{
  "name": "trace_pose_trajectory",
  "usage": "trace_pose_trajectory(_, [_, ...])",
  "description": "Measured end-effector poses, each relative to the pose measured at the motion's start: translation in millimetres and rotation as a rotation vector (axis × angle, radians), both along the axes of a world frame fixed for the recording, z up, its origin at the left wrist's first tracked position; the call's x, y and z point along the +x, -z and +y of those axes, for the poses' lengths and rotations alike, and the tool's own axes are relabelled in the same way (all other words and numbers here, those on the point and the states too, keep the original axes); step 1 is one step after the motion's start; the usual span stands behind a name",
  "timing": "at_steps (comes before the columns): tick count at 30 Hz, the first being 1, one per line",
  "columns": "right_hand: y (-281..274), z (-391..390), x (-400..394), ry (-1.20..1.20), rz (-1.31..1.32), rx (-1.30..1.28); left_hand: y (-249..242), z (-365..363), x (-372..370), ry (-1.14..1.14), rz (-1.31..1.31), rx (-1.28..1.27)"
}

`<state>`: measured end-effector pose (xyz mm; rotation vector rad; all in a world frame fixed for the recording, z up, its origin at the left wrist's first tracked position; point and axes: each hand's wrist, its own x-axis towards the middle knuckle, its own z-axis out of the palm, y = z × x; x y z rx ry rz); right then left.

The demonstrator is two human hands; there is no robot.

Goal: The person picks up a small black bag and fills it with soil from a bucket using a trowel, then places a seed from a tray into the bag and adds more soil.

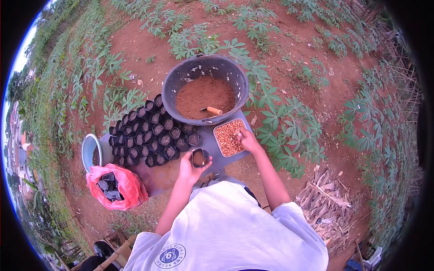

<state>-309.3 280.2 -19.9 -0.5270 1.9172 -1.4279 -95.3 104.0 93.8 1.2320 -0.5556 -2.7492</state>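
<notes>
Head view, nearest first: my white shirt [235, 226] fills the bottom, with a heap of dry leaves [325, 205] on the ground off to the right. Past the shirt, my left hand [190, 170] grips a small black pot [200, 157] between thumb and fingers, above the near part of the grey table [230, 161]. This pot holds brown soil; its mouth faces up toward the camera and its long axis stands roughly upright, so I see little of its sides.

Well to the left sits a red plastic bag [120, 192] with folded black plastic [110, 185] showing in its opening, and just behind it a pale pail [106, 152].

To the right of the held pot, my right hand [247, 139] dips to a squarish tray [218, 143] of orange-brown seeds [228, 137], its fingers curled toward the thumb; I cannot tell whether they close on any. The tray lies flat, slightly turned.

A crowd of soil-filled pots [158, 129] takes up the table's left side. Right behind the tray, a big black tub [210, 67] of reddish soil [199, 97] blocks the far edge, a trowel [214, 110] lying in it, wooden handle pointing right. Leafy plants [291, 128] grow in the red ground beyond.
</notes>
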Motion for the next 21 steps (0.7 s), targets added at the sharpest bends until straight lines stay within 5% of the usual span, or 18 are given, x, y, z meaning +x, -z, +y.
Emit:
trace_pose_trajectory(3, [-1,0,4,0.037,-0.14,-0.077,5,0,-1,0.007,0.006,0.033])
trace_pose_trajectory(9, [-12,3,2,-0.041,0.261,0.148,0,0,-4,0.022,0.024,0.017])
trace_pose_trajectory(21, [-45,-4,3,-0.107,0.485,0.168,2,-3,-3,0.008,0.026,0.025])
